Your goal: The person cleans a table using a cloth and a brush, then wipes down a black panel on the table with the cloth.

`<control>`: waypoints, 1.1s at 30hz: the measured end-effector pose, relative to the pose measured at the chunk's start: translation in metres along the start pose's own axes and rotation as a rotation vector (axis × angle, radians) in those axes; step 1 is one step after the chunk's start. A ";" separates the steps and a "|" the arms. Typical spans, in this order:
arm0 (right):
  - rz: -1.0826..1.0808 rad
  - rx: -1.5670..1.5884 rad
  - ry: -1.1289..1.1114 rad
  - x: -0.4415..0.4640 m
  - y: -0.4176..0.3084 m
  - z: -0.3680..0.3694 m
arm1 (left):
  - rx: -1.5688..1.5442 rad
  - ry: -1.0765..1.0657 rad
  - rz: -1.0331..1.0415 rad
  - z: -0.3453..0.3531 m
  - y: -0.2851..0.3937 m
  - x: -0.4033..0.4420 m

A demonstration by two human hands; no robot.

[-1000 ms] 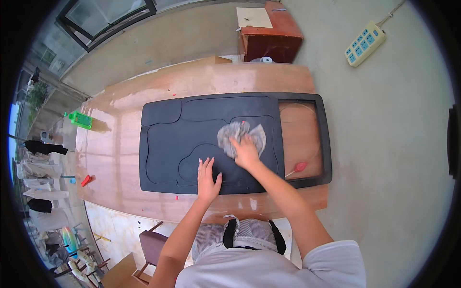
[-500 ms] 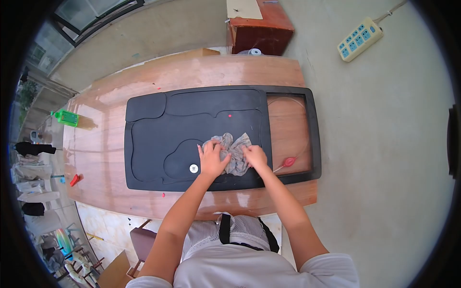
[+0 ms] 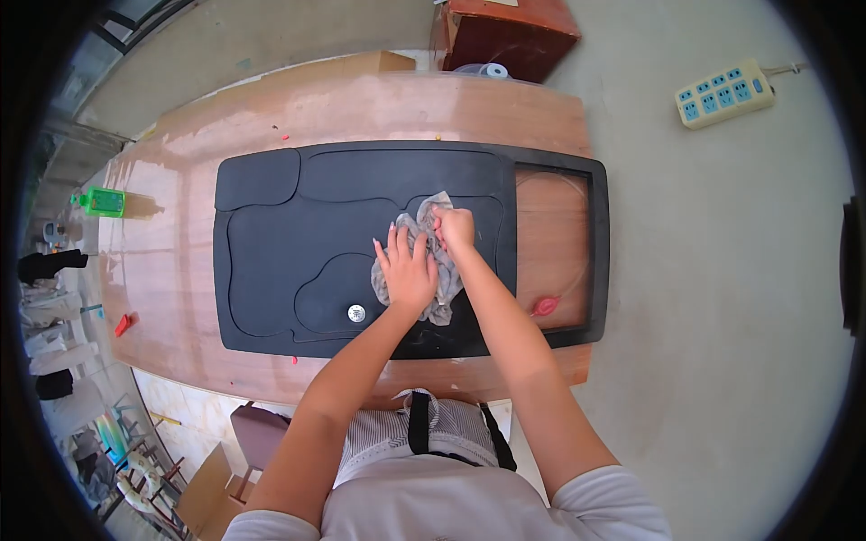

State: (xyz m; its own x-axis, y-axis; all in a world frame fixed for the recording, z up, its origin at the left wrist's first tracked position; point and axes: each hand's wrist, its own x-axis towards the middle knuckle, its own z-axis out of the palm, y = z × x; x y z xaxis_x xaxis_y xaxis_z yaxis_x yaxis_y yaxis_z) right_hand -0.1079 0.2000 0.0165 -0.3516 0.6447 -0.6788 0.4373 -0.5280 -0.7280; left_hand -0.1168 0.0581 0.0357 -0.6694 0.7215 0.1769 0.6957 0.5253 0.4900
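Observation:
A black tea tray (image 3: 262, 261) with carved curved outlines lies flat on the wooden table. Bunched on its right part is a crumpled grey cloth (image 3: 442, 307). My left hand (image 3: 408, 275) rests flat on the cloth, fingers spread. A little farther up and to the right, my right hand (image 3: 454, 230) is closed round the cloth's upper edge. A small round silver drain cover (image 3: 356, 313) with a dark character sits in the tray, left of my left wrist. At the tray's right end is a rectangular opening with a red squeeze bulb (image 3: 545, 307) and a thin clear tube.
A green bottle (image 3: 104, 202) stands at the left of the wooden table (image 3: 162, 298), with a red object (image 3: 124, 325) nearer me. Small red bits lie around the tray. A power strip (image 3: 724, 94) is at the upper right, a brown cabinet (image 3: 510, 41) behind the table.
Both hands have moved away from me over the tray, the right one farthest, drawing the cloth with it. The red speck on the tray is now out of sight. The camera view has shifted slightly.

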 end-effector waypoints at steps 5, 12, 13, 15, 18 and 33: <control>-0.042 0.016 0.038 -0.020 0.023 -0.008 | -0.056 -0.038 0.032 -0.002 -0.009 -0.002; -0.158 -0.214 0.077 -0.003 0.009 0.000 | -0.013 -0.068 0.033 -0.003 -0.007 0.001; -0.136 -0.216 0.077 -0.003 0.008 0.000 | -0.011 -0.065 0.029 -0.002 -0.007 -0.001; -0.110 -0.197 0.056 -0.010 0.018 -0.006 | -0.029 -0.079 0.034 -0.003 -0.007 -0.003; -0.075 -0.217 0.036 -0.008 0.023 -0.008 | -0.055 -0.055 0.054 -0.004 -0.012 0.000; -0.116 -0.148 0.077 -0.008 0.021 0.005 | -0.202 0.063 0.085 0.000 -0.020 -0.007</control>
State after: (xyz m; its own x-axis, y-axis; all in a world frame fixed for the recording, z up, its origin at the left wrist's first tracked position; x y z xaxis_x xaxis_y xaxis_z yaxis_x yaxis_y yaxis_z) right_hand -0.1003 0.1810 0.0061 -0.3448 0.7399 -0.5777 0.5162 -0.3646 -0.7750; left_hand -0.1265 0.0427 0.0245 -0.6296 0.7267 0.2748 0.6886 0.3582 0.6305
